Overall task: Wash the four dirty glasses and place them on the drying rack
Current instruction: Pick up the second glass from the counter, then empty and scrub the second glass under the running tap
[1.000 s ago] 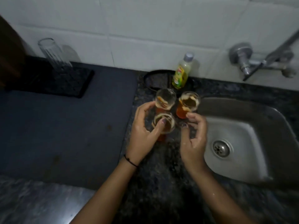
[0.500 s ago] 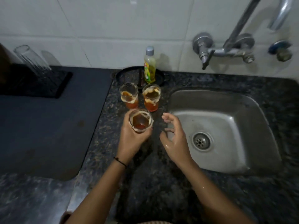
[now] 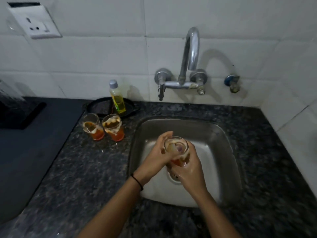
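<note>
Head view: both hands, left and right, clasp a dirty glass over the sink, likely so runoff drains; two glasses wait on the desk.

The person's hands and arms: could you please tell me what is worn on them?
Both forearms are bare, with no sleeves in view. The left hand has a thin dark band around its wrist; the right hand wears nothing visible and looks wet.
</note>
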